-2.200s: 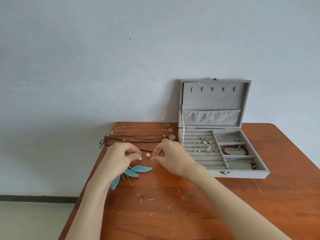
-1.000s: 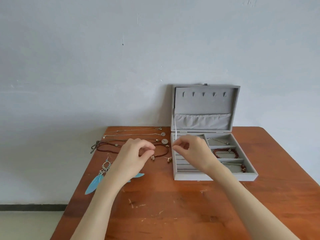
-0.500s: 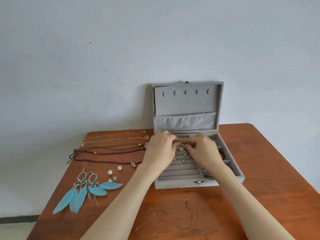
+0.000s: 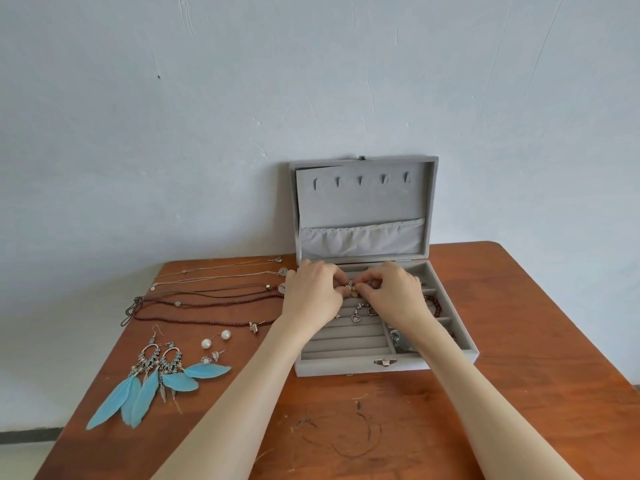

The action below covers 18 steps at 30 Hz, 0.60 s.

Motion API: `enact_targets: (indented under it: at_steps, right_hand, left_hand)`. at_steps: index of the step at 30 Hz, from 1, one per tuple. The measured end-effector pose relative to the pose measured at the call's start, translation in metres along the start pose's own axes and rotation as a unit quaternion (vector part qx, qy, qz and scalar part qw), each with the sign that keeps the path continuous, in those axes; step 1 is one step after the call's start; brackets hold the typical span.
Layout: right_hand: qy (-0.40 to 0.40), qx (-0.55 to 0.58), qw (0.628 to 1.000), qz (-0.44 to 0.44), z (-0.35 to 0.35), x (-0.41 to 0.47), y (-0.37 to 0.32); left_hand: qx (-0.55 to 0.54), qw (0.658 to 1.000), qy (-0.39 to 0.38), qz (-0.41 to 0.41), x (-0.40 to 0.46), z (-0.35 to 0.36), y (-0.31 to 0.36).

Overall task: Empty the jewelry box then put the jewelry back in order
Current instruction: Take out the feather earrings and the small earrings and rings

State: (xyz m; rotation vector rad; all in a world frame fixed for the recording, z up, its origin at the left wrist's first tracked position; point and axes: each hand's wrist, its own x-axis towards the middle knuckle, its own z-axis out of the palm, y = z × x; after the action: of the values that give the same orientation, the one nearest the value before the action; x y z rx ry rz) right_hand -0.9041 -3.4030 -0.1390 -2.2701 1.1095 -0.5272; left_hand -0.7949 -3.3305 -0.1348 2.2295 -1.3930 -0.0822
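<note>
Both hands have left the bench's left half, where they were setting down earrings two seconds ago, and now meet over the ring rolls of the jewelry box (image 4: pixel 388 362). Left hand (image 4: pixel 313 294) and right hand (image 4: pixel 393 294) each have fingertips curled in, pinching small round earrings (image 4: pixel 349 289) between them at the back rows; I judge they are plucking them free of the slots, two hands being needed for studs wedged in velvet. A silver ring (image 4: pixel 356 317) sits one row nearer the front, and a red bead bracelet (image 4: pixel 433 304) shows in a right-hand compartment beside the right wrist, so emptying is not yet finished. Along the bench's left rear edge the necklaces (image 4: pixel 207 299) lie stretched straight in parallel, probably to prevent tangling. Toward the front left corner the blue feather earrings (image 4: pixel 149 382) and pearl studs (image 4: pixel 216 339) are laid in pairs, sorted for return.
</note>
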Motion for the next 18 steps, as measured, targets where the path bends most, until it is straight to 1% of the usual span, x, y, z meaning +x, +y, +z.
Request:
enact_targets:
  at_steps: [4,11,15,18]
  right_hand:
    - [-0.004,0.018,1.0,-0.001,-0.0022,0.0005,-0.0003]
    - [-0.009,0.014,1.0,-0.025,-0.0012,0.0004,0.0041]
    - [0.011,0.016,0.999,-0.044,-0.0008,-0.002,0.0066]
    - [0.023,0.027,0.999,-0.041,-0.0011,-0.0026,0.0059]
  left_hand:
    - [-0.045,0.999,-0.005,-0.026,0.001,0.0001,-0.0001]
    - [-0.047,0.998,-0.027,-0.041,0.002,-0.0026,0.0032]
    - [-0.052,0.997,-0.024,-0.049,0.0002,-0.0026,0.0044]
    - [-0.068,0.996,-0.033,-0.052,-0.0018,-0.0068,0.0046]
